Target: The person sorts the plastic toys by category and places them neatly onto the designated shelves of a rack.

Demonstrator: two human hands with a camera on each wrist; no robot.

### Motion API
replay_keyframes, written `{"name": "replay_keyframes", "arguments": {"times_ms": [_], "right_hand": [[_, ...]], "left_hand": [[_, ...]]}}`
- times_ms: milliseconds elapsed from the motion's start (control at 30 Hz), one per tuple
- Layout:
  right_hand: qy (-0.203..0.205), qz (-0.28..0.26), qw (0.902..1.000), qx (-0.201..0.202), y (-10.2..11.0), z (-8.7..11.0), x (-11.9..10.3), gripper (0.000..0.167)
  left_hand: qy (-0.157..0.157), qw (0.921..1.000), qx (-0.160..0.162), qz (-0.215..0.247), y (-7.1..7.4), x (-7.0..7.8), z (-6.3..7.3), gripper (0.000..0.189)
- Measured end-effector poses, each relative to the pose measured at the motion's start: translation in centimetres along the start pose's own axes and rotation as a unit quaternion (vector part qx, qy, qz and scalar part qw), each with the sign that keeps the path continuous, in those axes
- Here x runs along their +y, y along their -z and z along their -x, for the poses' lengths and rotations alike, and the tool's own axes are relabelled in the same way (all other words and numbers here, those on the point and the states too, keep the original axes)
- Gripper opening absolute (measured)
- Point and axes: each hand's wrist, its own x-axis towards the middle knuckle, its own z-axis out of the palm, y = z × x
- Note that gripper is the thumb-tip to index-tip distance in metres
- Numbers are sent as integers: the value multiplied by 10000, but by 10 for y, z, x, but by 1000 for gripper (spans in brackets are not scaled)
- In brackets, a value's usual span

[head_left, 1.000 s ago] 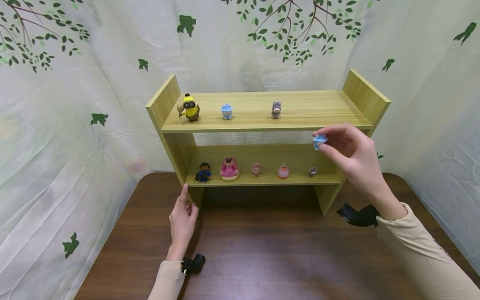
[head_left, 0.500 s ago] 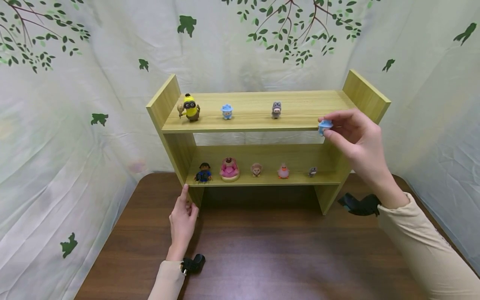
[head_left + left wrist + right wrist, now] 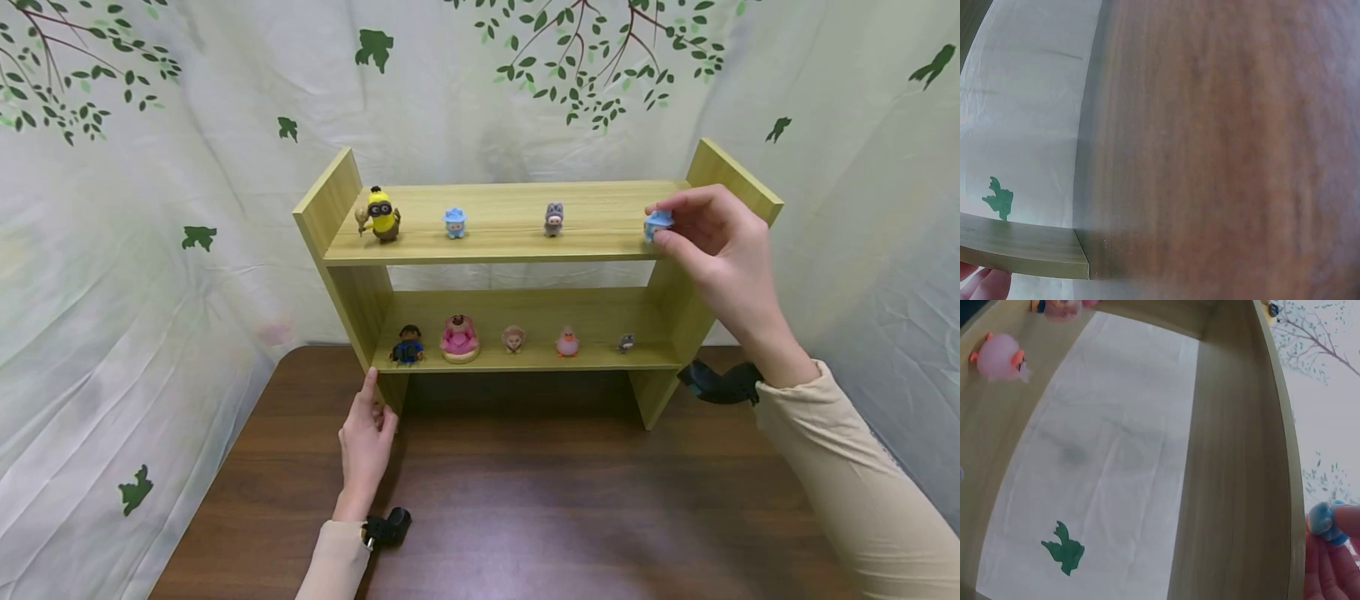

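Note:
My right hand (image 3: 723, 242) pinches a small light-blue figurine in a brimmed hat (image 3: 657, 224) between thumb and fingertips, near the right end of the upper board of a wooden shelf (image 3: 502, 257). The right wrist view shows the blue figurine (image 3: 1327, 520) just outside the shelf's front edge, thumb over it. My left hand (image 3: 365, 442) touches the shelf's left side panel at the lower board, index finger extended. In the left wrist view, fingertips (image 3: 992, 286) lie against the panel's edge. On the upper board stand a yellow minion (image 3: 382, 218), a similar blue figurine (image 3: 454, 223) and a grey figurine (image 3: 553, 220).
The lower board holds a dark-haired figure in blue (image 3: 408, 345), a pink bear (image 3: 459, 340), a tan-hooded figurine (image 3: 513, 338), a pink duck (image 3: 567, 342) and a tiny grey figurine (image 3: 626, 342). The shelf stands on a brown table (image 3: 525, 500) before a leaf-printed cloth (image 3: 225, 167).
My right hand has risen with the blue figurine, from in front of the gap between the boards to the upper board's right end. The left hand has stayed in place.

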Motion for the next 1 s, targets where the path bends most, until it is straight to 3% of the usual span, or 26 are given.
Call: {"name": "replay_keyframes", "arguments": {"times_ms": [133,1000], "right_hand": [[-129,650,9978,16,2,-6,-2,25],[-657,1855,9801,-274,-1,-22,1,22]], "left_hand": [[-13,10000,15,-1,0,0,-1,87],[-16,10000,-16,4,-1,-1,0,86]]}}
